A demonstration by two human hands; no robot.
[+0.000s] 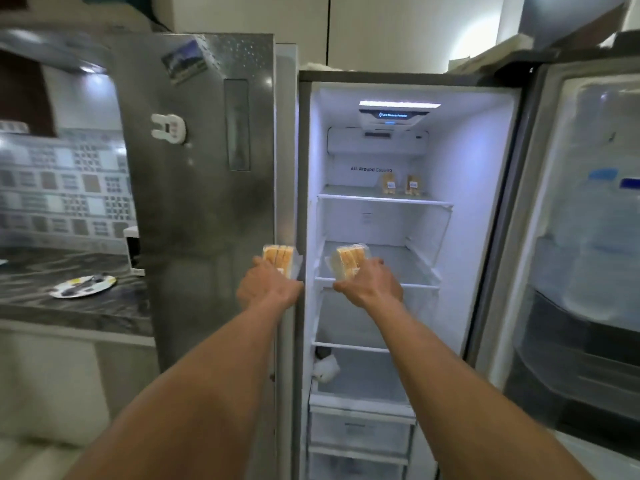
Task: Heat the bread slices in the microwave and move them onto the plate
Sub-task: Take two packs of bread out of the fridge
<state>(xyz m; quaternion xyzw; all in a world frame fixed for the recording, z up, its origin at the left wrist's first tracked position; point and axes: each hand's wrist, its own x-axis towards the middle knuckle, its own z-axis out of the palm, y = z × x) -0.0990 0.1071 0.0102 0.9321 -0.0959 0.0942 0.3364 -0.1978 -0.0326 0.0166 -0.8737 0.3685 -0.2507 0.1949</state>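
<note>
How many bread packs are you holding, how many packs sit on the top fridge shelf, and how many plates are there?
Held bread packs: 2
Top-shelf packs: 2
Plates: 1
Total: 5

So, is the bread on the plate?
No, left hand grips the left bread pack, right hand the right bread pack, off the plate.

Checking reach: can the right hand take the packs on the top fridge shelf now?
Probably not yet. The fridge stands open and nothing blocks the shelf packs, but the right hand is full, gripping a bread pack.
</note>
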